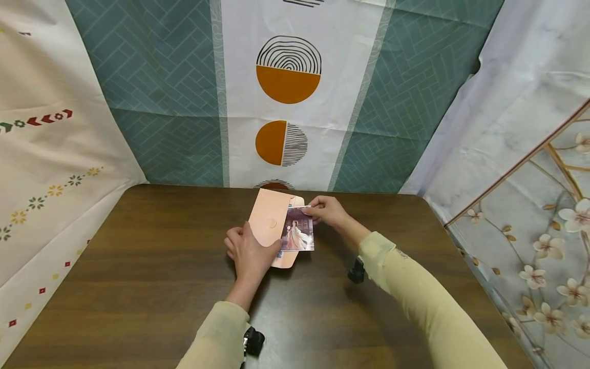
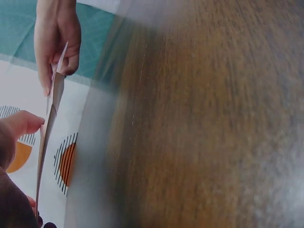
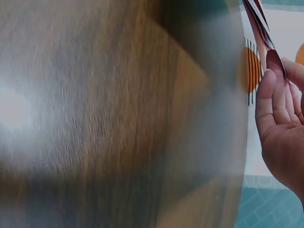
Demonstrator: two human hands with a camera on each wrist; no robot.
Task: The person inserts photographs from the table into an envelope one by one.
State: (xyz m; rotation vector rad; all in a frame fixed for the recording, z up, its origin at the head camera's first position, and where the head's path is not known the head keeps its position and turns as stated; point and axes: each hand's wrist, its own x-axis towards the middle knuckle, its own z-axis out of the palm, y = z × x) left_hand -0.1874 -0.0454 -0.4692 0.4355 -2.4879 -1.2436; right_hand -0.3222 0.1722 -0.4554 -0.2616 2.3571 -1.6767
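Observation:
A pale peach envelope (image 1: 267, 215), its flap side toward the right, is held up over the table. My left hand (image 1: 251, 253) grips its lower left part, thumb on the front face and fingers behind. A glossy photo card (image 1: 297, 233) showing a figure in a flowing pale dress sticks out of the envelope's right side, over the flap. Its upper right corner is pinched between the thumb and fingers of my right hand (image 1: 329, 210). In the left wrist view the envelope (image 2: 46, 137) appears edge-on. Slivers of other printed cards show behind the photo, mostly hidden.
The dark brown wooden table (image 1: 152, 266) spreads beneath both hands. Behind it hangs a green and white curtain (image 1: 295, 113) with orange and black circles. Patterned cloths stand at the left (image 1: 55, 154) and right (image 1: 521, 205) sides.

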